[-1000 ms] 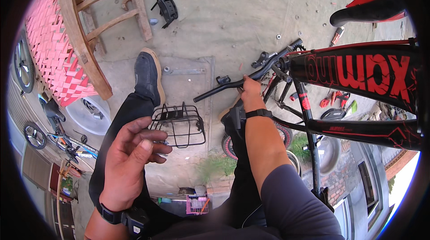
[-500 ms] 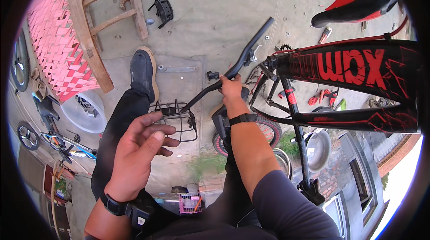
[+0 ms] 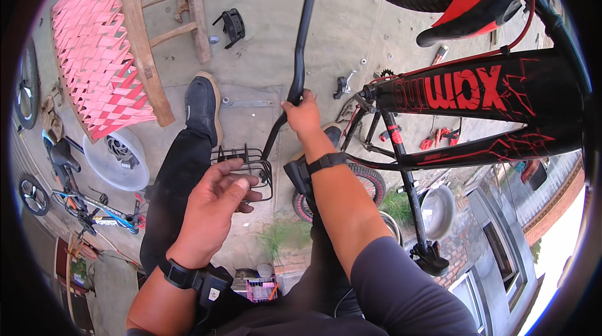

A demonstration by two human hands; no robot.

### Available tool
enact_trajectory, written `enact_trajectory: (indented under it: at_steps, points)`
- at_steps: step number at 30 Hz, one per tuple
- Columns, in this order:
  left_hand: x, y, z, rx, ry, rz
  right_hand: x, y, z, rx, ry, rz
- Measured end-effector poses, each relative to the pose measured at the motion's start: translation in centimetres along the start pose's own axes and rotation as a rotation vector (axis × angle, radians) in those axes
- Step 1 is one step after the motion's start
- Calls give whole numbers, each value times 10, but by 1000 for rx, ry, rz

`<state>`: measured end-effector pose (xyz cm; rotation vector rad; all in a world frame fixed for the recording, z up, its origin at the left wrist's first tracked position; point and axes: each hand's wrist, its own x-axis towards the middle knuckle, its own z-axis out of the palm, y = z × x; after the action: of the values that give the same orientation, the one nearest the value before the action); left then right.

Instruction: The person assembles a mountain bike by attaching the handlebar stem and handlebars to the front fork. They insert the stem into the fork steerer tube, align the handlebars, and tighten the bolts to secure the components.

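1. Right hand (image 3: 302, 112): fingers wrapped around black handlebar (image 3: 300, 53), bar rising beyond the fingertips.
2. Left hand (image 3: 213, 207): fingers loosely spread, holding nothing, wire basket (image 3: 251, 160) just beyond the fingertips.

Left hand (image 3: 213, 207): open, palm turned up toward the camera, fingers loosely curled and spread, holding nothing.
Left wrist: wears a dark band; forearm bare, entering from the lower edge.
Right hand (image 3: 303, 113): closed in a fist, knuckles up, gripping.
Right wrist: wears a dark band.
Right arm: stretched forward, nearly straight; grey sleeve covers the upper arm.
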<state>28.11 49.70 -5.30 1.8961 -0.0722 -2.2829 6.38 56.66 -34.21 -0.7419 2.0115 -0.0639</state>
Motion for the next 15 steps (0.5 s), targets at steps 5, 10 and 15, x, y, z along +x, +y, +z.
enact_trajectory:
  at_steps: [5, 10, 15]
  points:
    - [-1, -3, -3, -25, -8, 8, 15, -41, 6, 115, -111, -24]
    - [1, -5, -1, -21, -17, 3, 4, -52, -8, 192, -138, 1]
    - [4, -6, -1, -8, -19, 20, -22, -83, -55, 392, -295, 129]
